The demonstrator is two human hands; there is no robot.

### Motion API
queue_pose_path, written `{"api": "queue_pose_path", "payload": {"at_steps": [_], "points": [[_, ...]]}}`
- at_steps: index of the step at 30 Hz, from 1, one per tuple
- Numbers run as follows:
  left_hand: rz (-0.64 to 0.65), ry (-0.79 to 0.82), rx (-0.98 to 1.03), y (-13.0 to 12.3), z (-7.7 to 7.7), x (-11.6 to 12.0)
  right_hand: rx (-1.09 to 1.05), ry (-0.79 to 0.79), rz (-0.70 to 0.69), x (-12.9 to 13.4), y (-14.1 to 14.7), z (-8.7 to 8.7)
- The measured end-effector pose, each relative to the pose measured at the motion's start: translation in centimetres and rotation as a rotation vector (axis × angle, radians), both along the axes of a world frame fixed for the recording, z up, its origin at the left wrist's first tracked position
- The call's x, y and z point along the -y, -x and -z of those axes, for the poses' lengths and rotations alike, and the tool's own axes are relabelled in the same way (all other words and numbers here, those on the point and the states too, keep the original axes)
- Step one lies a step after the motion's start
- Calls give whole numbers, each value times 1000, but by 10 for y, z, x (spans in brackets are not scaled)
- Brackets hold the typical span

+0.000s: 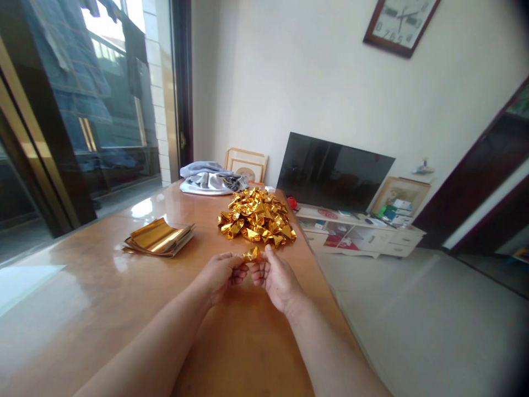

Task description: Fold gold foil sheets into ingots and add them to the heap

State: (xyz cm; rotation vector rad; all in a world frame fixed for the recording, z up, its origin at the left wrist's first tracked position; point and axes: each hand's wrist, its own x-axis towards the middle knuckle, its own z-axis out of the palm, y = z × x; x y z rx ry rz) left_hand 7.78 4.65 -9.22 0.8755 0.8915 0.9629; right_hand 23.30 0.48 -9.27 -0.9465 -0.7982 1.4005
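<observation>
1. While the left hand and right hand meet just below the centre of the frame, the fingers of both grip one folded gold foil piece between them, over the wooden surface.
2. Left fingers pinch its left side; right fingers curl at its right side, thumb raised. The exact fold is too small to tell.
3. Such thin foil probably dents easily, so light, even pressure from both sides should suit it best.
4. Just beyond lies the pile of folded gold foil pieces; staying clear would avoid snagging.
5. The stack of gold foil sheets, left of centre, seems to leave wrist room.
</observation>
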Motion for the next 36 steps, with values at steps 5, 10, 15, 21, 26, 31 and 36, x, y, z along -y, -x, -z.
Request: {"api": "queue_pose_path", "payload": {"at_steps": [5, 10, 15, 21, 26, 31, 36], "points": [[45, -29, -3, -4, -1, 5, -28, -71, 0, 1, 3, 1], [67, -35, 7, -6, -3, 8, -29, -104, 29, 1, 5, -1], [75, -36, 8, -7, -3, 9, -29, -97, 57, 1, 8, -2], [37, -30, 23, -6, -1, 6, -54, -81, 46, -2, 4, 1], [31, -14, 30, -5, 0, 4, -24, -84, 40, -1, 4, 0], [-70, -112, -41, -5, 1, 2, 55, -29, 140, -3, -1, 4], [-270, -295, -172, -1, 2, -6, 286, -46, 312, -4, -6, 1]]}}
